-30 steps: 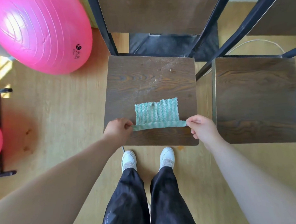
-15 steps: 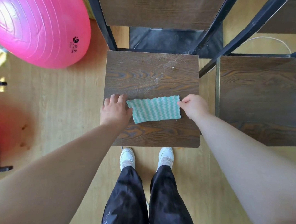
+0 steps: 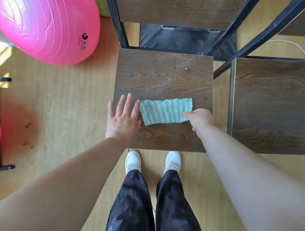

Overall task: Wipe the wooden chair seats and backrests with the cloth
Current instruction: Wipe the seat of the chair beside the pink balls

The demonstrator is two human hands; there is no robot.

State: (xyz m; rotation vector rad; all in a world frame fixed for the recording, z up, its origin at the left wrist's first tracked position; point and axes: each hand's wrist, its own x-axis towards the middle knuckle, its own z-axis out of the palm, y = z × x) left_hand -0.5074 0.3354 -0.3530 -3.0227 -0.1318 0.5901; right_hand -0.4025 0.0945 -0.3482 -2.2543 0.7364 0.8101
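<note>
Overhead, head view: the green-and-white cloth (image 3: 165,111) lies flat on the near half of the wooden chair seat (image 3: 164,75), with dust specks farther back. The left hand (image 3: 123,121) lies spread just beside the cloth's left edge, its grip slack and holding nothing. The right hand (image 3: 200,120) is curled, its grip pinching the cloth's lower right corner.

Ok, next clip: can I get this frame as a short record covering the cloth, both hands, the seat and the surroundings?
cloth: green-white strip, flat on the seat's middle
left hand: open, fingers spread, at seat's left edge, beside cloth
right hand: pinches cloth's right edge
seat: pale specks on far half
second seat: to the right, untouched
backrest: behind the seat, untouched
ball: pink, on floor, far left
</note>
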